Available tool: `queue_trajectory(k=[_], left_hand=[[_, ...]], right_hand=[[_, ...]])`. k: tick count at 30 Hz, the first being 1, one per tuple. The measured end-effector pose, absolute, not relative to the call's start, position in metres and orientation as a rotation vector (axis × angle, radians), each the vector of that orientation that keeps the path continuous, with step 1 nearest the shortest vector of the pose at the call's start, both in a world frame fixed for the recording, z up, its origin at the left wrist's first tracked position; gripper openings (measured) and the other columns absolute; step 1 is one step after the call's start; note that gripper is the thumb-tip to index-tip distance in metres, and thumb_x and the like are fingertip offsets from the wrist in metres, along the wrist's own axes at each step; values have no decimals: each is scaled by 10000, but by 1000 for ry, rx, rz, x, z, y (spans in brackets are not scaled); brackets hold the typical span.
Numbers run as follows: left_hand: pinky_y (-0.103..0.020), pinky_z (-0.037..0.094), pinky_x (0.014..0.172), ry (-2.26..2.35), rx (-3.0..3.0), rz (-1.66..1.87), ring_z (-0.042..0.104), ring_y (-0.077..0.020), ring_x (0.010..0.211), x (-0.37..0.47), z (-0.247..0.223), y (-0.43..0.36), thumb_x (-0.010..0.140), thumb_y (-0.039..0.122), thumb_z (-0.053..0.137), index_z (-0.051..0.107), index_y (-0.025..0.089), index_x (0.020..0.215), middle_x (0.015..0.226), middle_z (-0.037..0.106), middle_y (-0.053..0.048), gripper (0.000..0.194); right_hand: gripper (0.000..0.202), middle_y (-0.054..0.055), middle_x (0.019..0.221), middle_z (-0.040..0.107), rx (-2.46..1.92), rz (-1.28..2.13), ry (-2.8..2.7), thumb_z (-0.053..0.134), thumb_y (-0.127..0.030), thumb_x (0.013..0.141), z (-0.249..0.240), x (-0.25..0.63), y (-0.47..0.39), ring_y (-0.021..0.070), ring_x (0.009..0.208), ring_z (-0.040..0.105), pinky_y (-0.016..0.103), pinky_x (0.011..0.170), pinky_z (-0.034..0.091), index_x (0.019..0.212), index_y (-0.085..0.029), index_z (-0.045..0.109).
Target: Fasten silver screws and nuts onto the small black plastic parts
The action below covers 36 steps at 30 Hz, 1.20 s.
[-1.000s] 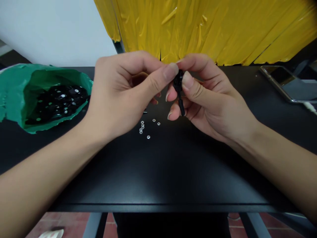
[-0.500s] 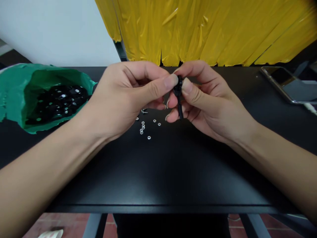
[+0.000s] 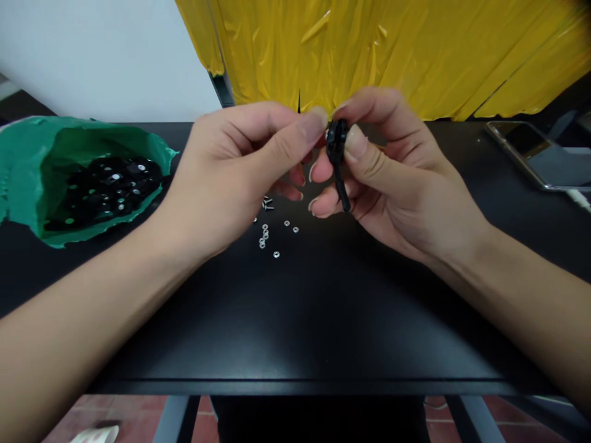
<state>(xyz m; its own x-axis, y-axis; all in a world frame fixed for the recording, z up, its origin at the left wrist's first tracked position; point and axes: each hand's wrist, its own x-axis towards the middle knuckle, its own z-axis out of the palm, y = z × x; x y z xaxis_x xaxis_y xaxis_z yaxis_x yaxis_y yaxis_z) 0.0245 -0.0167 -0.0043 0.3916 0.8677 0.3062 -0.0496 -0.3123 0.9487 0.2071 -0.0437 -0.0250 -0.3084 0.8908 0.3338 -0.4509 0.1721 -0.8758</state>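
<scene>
Between the thumb and fingers of my right hand (image 3: 392, 160) is a small black plastic part (image 3: 337, 140) with a rounded head and a thin stem slanting down. My left hand (image 3: 258, 154) is closed in a pinch just left of that head; whatever its fingertips hold, if anything, is hidden. A small shiny spot shows on the head's left side, near the left fingertips. Below the hands, several small silver ring-shaped pieces (image 3: 265, 235) lie on the black table (image 3: 295, 320), with a few tiny screws (image 3: 267, 205) beyond them.
At the left lies an open green bag (image 3: 23, 166) full of black parts (image 3: 111, 187), some with silver spots. A phone (image 3: 540, 154) with a white cable (image 3: 579, 200) rests at the far right. Yellow plastic sheeting (image 3: 369, 49) hangs behind the table.
My right hand has shifted slightly up and right with the black part, whose head now shows more. The left fingertips have come away from the front of the head.
</scene>
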Motion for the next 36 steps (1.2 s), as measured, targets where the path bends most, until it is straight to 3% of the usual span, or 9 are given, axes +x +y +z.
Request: queue_trajectory(k=[6, 14, 19, 21, 25, 31, 36], left_hand=[[-113, 473, 583, 779, 1892, 1238, 642, 8, 609, 26, 4, -24, 974, 182, 680, 728, 148, 772, 711, 727, 102, 210], [-228, 564, 604, 669, 1659, 1045, 720, -99, 629, 23, 1, -17, 982, 185, 689, 745, 144, 804, 722, 736, 23, 190], [-213, 577, 589, 607, 1391, 893, 720, -90, 589, 22, 1, -14, 998, 133, 660, 751, 145, 846, 717, 716, 31, 177], [-211, 580, 590, 593, 1354, 872, 728, -91, 611, 21, -1, -14, 995, 177, 684, 758, 155, 875, 741, 708, 39, 142], [-225, 564, 589, 701, 1556, 1025, 693, -89, 630, 22, -2, -15, 1001, 311, 691, 735, 163, 789, 748, 710, 28, 262], [-140, 479, 595, 800, 1898, 1202, 650, -18, 630, 26, 5, -22, 964, 178, 690, 732, 147, 753, 706, 718, 73, 218], [-207, 554, 591, 646, 1680, 1048, 712, -80, 613, 25, 3, -19, 994, 184, 670, 718, 147, 791, 717, 731, 54, 212]], right_hand=[[133, -59, 817, 751, -545, 1415, -1273, 738, -359, 974, -26, 205, -44, 153, 762, 789, 237, 667, 671, 1044, -296, 645], [158, -67, 809, 734, -576, 1451, -1292, 758, -353, 950, -28, 209, -43, 151, 724, 786, 252, 666, 675, 1048, -300, 647], [156, -66, 834, 742, -537, 1451, -1282, 752, -317, 962, -27, 210, -43, 136, 716, 783, 238, 668, 678, 1069, -283, 643], [121, -68, 840, 749, -524, 1454, -1273, 725, -298, 985, -27, 210, -43, 123, 699, 779, 223, 662, 672, 1068, -277, 639], [100, -59, 863, 759, -525, 1475, -1284, 710, -284, 995, -26, 210, -43, 135, 727, 781, 241, 694, 681, 1060, -283, 634], [148, -50, 849, 750, -540, 1451, -1306, 732, -338, 979, -28, 210, -42, 164, 799, 792, 254, 671, 683, 1067, -296, 622], [143, -76, 845, 743, -526, 1459, -1346, 691, -321, 1006, -30, 211, -41, 136, 730, 786, 255, 660, 690, 1094, -286, 583]])
